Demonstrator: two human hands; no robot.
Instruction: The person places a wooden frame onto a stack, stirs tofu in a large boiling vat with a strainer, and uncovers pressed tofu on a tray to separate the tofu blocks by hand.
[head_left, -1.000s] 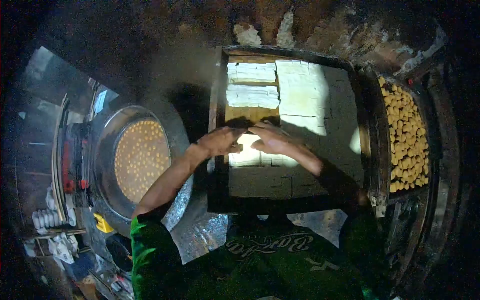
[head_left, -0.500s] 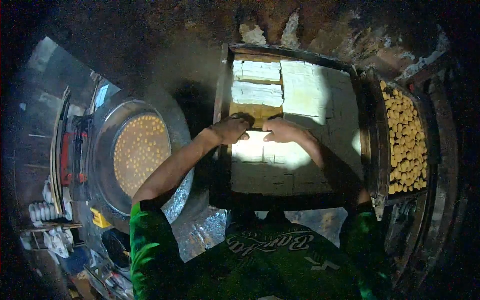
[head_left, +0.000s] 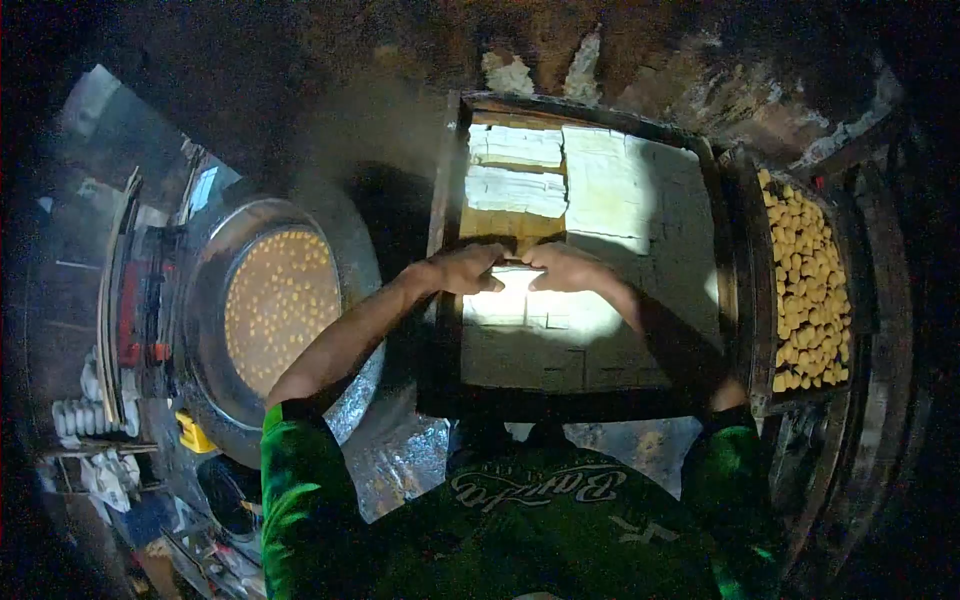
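A wooden-framed tray (head_left: 730, 240) holds white tofu blocks (head_left: 605, 190) cut in a grid. My left hand (head_left: 467, 270) and my right hand (head_left: 565, 270) meet over its left side, nearly touching. Both are closed around a brightly lit row of tofu (head_left: 513, 290), fingers curled over the far edge and thumbs on the near side. The fingertips are partly hidden. Beyond my hands a strip of bare brown tray bottom (head_left: 500, 225) shows, and past it lie two separate rows of tofu (head_left: 515, 190).
On the left, a large round pan (head_left: 215, 330) holds many yellow pieces (head_left: 285, 300) in liquid. A wooden box (head_left: 765, 330) of small yellow pieces (head_left: 810, 280) stands right of the tray. A yellow object (head_left: 195, 432) lies below the pan.
My hands have drawn closer together at the far edge of the lit tofu row. My left hand has shifted slightly right. The view has moved a little.
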